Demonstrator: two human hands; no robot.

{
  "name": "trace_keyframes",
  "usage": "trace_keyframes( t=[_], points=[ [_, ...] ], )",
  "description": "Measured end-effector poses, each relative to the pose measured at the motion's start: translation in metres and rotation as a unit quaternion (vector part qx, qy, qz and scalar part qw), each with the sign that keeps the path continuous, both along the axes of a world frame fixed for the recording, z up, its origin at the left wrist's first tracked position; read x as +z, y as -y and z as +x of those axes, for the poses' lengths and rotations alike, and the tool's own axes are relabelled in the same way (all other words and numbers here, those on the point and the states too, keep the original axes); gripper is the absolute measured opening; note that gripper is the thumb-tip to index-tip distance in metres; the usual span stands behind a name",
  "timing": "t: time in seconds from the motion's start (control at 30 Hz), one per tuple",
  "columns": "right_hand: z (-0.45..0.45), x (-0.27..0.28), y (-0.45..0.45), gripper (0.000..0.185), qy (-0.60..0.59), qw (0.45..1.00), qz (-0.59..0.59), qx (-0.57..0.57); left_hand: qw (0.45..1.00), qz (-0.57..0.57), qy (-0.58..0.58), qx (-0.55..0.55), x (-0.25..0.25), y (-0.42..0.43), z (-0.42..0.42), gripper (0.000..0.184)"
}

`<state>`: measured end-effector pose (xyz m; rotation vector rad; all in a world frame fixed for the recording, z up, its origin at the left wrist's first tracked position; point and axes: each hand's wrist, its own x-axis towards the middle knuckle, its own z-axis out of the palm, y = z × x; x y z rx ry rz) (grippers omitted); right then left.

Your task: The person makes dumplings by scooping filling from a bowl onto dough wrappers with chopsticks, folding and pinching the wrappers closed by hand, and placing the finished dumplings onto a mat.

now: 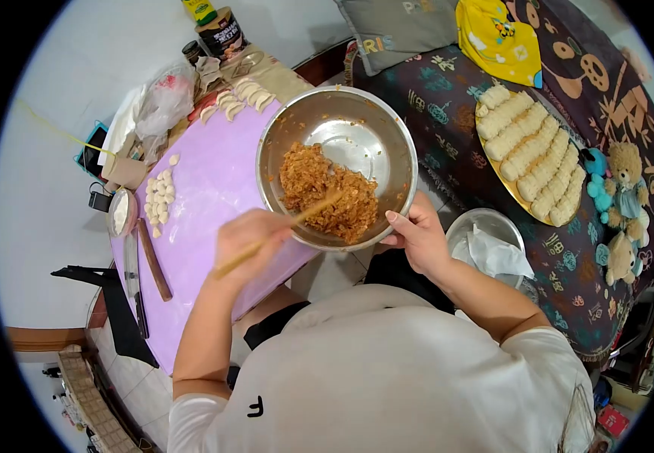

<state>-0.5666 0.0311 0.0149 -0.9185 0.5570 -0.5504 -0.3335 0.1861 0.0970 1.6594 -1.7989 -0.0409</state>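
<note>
My right hand (422, 235) grips the near right rim of a large metal mixing bowl (395, 151), thumb on the outside edge. Inside lies a mound of brown minced filling (319, 181), heaped toward the near left side. My left hand (250, 240), slightly blurred, is closed around wooden chopsticks (315, 208) whose tips are in the filling. The bowl is tilted toward me, partly over a purple mat (213, 166). Folded dumplings (242, 97) sit at the mat's far end, and small dough pieces (159, 198) lie at its left.
On the mat's left are a rolling pin (153, 260), a knife (134, 283) and a small flour bowl (122, 213). At right, a yellow tray (527, 200) of pale rolls rests on patterned cloth, beside stuffed toys (626, 170). A metal basin (514, 226) holds white paper or plastic.
</note>
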Motion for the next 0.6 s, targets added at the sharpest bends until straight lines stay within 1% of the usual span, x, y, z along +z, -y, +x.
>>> trace_keyframes(
  t=[0.1,0.2,0.23,0.33,0.4,0.43,0.5,0.57,0.6],
  points=[
    [0.0,0.0,0.0,0.019,-0.008,1.0,-0.008,-0.004,0.991,-0.065,-0.004,0.121,0.017,0.003,0.02,0.009],
    [-0.001,-0.003,-0.001,0.019,-0.004,1.0,-0.016,-0.002,0.975,-0.067,-0.041,0.209,-0.002,0.018,0.035,0.01],
    [-0.001,-0.007,-0.001,0.019,0.008,1.0,-0.017,0.001,0.958,-0.016,-0.094,0.269,-0.016,0.017,0.033,0.012],
    [-0.001,-0.006,-0.004,0.019,0.024,1.0,0.0,-0.009,0.937,-0.02,-0.258,0.236,-0.037,0.009,0.004,0.015],
    [-0.001,-0.005,-0.004,0.019,0.025,1.0,0.006,-0.015,0.982,0.003,-0.102,0.159,-0.044,-0.002,-0.01,0.015],
    [-0.002,-0.006,-0.004,0.02,0.025,1.0,0.004,-0.013,0.994,-0.021,-0.031,0.103,-0.045,-0.005,-0.02,0.014],
    [-0.002,-0.005,-0.004,0.02,0.023,1.0,0.011,-0.018,0.991,-0.067,0.115,-0.008,-0.044,-0.011,-0.035,0.014],
    [0.001,0.001,-0.005,0.021,0.021,0.999,0.026,-0.031,0.99,-0.079,0.106,-0.05,-0.059,-0.016,-0.031,0.016],
    [0.001,0.001,-0.005,0.021,0.019,0.999,0.024,-0.029,0.989,-0.085,0.103,-0.07,-0.057,-0.017,-0.031,0.018]
  ],
)
